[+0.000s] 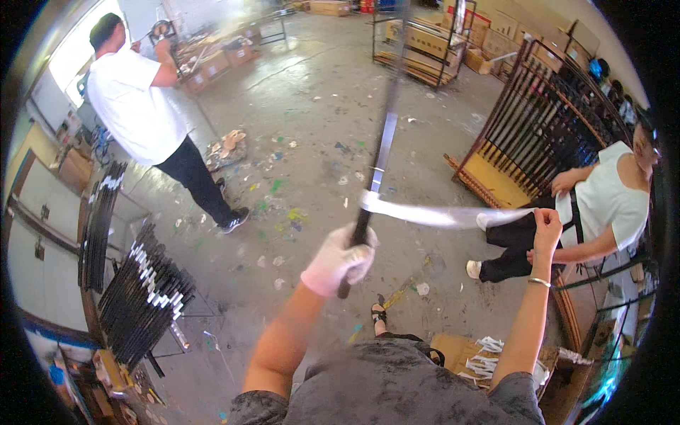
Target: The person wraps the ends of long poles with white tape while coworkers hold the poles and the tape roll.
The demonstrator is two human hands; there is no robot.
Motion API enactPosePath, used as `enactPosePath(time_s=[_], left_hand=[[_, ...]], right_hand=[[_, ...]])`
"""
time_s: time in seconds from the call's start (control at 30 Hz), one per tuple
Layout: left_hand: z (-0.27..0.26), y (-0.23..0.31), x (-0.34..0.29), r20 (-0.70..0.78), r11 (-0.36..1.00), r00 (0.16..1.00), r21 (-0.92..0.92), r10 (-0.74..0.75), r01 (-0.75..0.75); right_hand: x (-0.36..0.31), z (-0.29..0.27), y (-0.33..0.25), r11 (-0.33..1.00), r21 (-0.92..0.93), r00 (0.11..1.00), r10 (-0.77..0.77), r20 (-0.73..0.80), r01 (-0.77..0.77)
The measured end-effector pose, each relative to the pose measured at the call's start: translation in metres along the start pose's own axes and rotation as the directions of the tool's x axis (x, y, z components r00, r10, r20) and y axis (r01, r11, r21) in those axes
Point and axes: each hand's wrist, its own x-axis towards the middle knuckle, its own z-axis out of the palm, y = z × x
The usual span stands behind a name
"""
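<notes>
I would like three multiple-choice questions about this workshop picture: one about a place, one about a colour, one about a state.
1. Where does the bundle of dark rods stand?
A. At the person's left
B. At the person's right
C. On the cardboard boxes

2. What colour is the glove on the left hand?
A. Black
B. White
C. Green

3. What state is the right hand in?
A. Open and empty
B. Closed on the clear film strip
C. Flat on the floor

Answers:
1. A, the bundle is at the lower left.
2. B, the glove is white, gripping the long dark rod.
3. B, its fingers pinch the strip's end, and the strip stretches across to the rod.
</notes>
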Motion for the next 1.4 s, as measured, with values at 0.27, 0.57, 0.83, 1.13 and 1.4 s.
enactPosePath(time_s=[0.27,0.57,0.83,1.13,1.4], left_hand=[[0.009,0.008,0.021,0.038,0.949,0.962,-0.179,0.271,-0.260],[0.008,0.014,0.020,-0.125,0.961,0.953,0.029,0.276,-0.275],[0.005,0.016,0.031,-0.200,0.962,0.943,0.003,0.266,-0.271],[-0.005,0.004,0.046,-0.153,0.960,0.951,-0.039,0.270,-0.279],[-0.008,0.010,0.048,-0.083,0.975,0.990,-0.185,0.110,-0.124]], right_hand=[[-0.019,-0.043,0.001,0.994,0.044,0.990,0.092,0.102,-0.097],[-0.008,-0.082,0.022,0.998,-0.064,0.999,-0.018,0.050,0.022],[-0.003,-0.117,0.047,0.997,-0.075,1.000,0.004,-0.012,-0.005],[-0.004,-0.148,0.051,0.984,-0.179,0.994,-0.018,-0.105,-0.002],[0.001,-0.175,0.066,0.985,-0.172,0.993,-0.015,-0.114,-0.005]])
